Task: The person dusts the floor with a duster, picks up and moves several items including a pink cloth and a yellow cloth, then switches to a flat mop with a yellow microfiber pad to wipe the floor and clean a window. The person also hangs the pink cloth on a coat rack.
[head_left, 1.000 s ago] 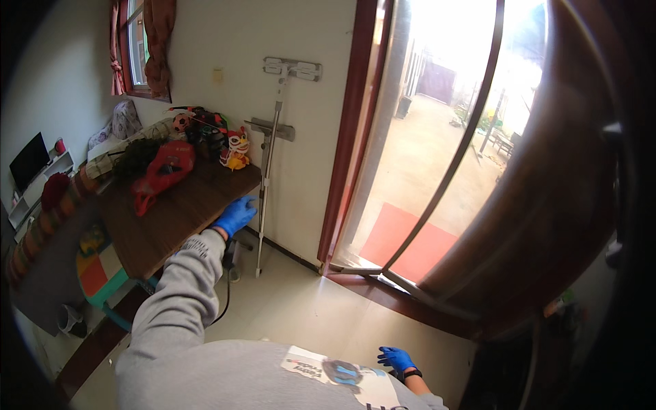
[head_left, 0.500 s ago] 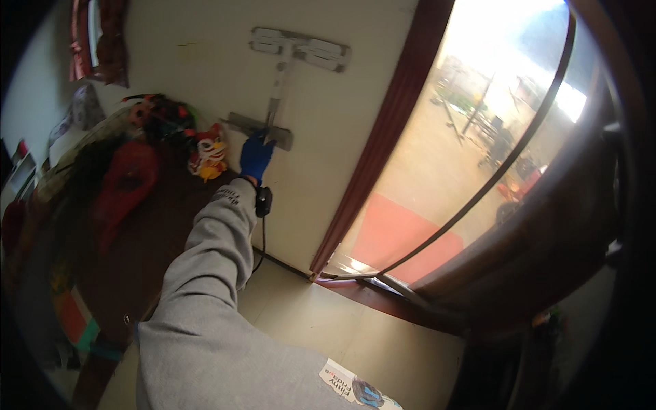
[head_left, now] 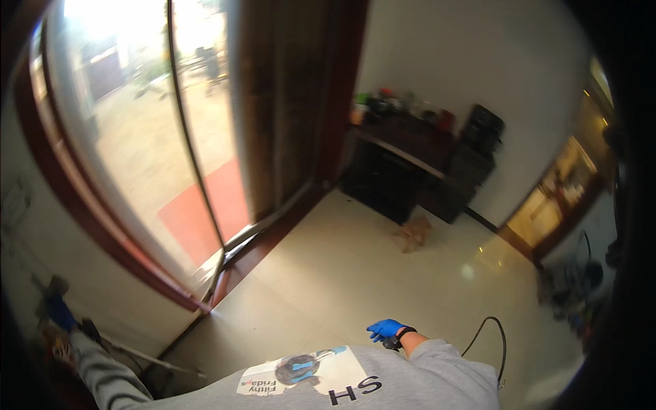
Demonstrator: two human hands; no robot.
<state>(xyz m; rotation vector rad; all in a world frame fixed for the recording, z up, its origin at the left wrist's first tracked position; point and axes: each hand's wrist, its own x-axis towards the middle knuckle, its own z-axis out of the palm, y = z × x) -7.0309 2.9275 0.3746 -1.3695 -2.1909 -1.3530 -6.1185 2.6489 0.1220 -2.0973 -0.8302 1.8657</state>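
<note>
My left hand (head_left: pixel 60 311), in a blue glove, reaches out to the wall at the lower left. It is at a small grey plate (head_left: pixel 58 285) on that wall; its fingers are blurred and partly hidden, so their grip does not show. My right hand (head_left: pixel 387 330), gloved in blue, hangs over the floor at the lower middle with its fingers loosely apart and nothing in them. A dark band with a small device (head_left: pixel 395 340) sits on the right wrist.
A glass door (head_left: pixel 198 137) stands at the left, a red mat (head_left: pixel 212 205) beyond it. Ahead is a dark cabinet (head_left: pixel 389 174) with items on top. A light-brown crumpled thing (head_left: pixel 413 234) lies on the tiled floor (head_left: pixel 328 253). A black cable (head_left: pixel 503 342) loops beside my right arm.
My view has swung to the right, so the wall plates and my left hand now sit at the far left edge. My right hand has come into view.
</note>
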